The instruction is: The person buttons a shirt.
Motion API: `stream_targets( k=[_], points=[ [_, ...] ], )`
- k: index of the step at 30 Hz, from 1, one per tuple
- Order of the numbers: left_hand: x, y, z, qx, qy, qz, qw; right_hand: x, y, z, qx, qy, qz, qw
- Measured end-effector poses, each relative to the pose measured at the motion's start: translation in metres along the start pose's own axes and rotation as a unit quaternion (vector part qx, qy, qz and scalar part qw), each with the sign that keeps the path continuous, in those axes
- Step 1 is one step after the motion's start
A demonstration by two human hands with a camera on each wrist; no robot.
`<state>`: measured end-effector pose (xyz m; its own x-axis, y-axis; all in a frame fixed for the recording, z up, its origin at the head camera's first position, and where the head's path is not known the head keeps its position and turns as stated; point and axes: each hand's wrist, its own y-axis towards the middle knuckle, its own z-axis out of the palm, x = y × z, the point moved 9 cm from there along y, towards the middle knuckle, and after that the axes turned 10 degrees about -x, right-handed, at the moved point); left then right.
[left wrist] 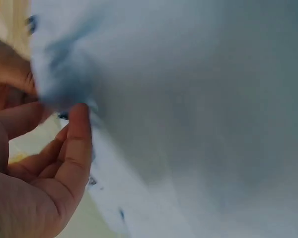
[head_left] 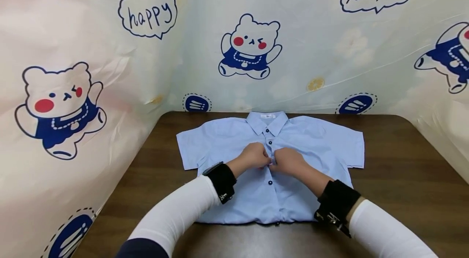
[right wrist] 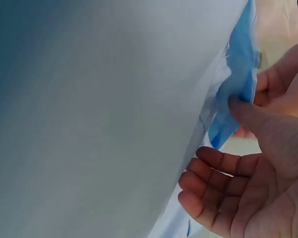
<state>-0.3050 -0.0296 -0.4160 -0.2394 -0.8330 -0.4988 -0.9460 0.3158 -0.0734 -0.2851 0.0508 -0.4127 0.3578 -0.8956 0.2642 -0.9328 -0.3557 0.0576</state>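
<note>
A light blue short-sleeved shirt (head_left: pixel 234 197) lies front up on the table, its collar (head_left: pixel 280 123) at the far side. Dark buttons run down its front; one button (head_left: pixel 270 182) shows just below the hands. My left hand (head_left: pixel 254 155) pinches the front edge of the shirt between thumb and fingertips, as the left wrist view shows. Opposite it, my right hand (head_left: pixel 289 161) holds the other side of the same spot. In the right wrist view, the right thumb (right wrist: pixel 246 111) presses on the blue fabric, with the fingers bent by the edge. The button between the hands is hidden.
Under the shirt is a dark brown wooden table (head_left: pixel 399 193), with bare wood at both sides and in front. A printed cloth backdrop (head_left: pixel 311 46) with bears and the word happy stands behind it and along both sides. Black bands with small cameras circle both wrists.
</note>
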Motion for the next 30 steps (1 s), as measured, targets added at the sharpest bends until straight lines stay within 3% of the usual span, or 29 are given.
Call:
stream_targets(
  k=[3,6,13,17,20,23,26,28,30],
  points=[
    [0.009,0.005,0.009,-0.007,-0.007,-0.048,0.9988,0.004,0.005,0.01,0.014,0.002,0.021,1.0],
    [0.015,0.005,0.012,-0.026,0.006,-0.074,0.9969,0.005,0.007,0.017,0.02,-0.002,0.038,0.999],
    [0.019,0.0,0.002,-0.084,-0.02,-0.092,0.992,0.001,0.004,0.005,-0.01,0.023,0.056,0.998],
    [0.021,-0.005,-0.006,-0.12,-0.076,-0.096,0.9852,-0.009,-0.001,-0.009,-0.04,0.091,0.075,0.992],
    [0.022,-0.008,-0.008,-0.126,-0.13,-0.092,0.9792,-0.019,-0.005,-0.011,-0.038,0.181,0.107,0.977],
    [0.023,-0.011,-0.008,-0.117,-0.174,-0.094,0.9732,-0.026,-0.008,-0.008,-0.027,0.274,0.137,0.952],
    [0.025,-0.012,-0.007,-0.111,-0.211,-0.105,0.9654,-0.03,-0.009,-0.007,-0.029,0.333,0.149,0.931],
    [0.026,-0.012,-0.003,-0.106,-0.26,-0.12,0.9521,-0.032,-0.009,-0.007,-0.033,0.361,0.158,0.918],
    [0.028,-0.012,0.002,-0.097,-0.336,-0.142,0.9259,-0.034,-0.009,-0.007,-0.038,0.379,0.163,0.91]
  ],
)
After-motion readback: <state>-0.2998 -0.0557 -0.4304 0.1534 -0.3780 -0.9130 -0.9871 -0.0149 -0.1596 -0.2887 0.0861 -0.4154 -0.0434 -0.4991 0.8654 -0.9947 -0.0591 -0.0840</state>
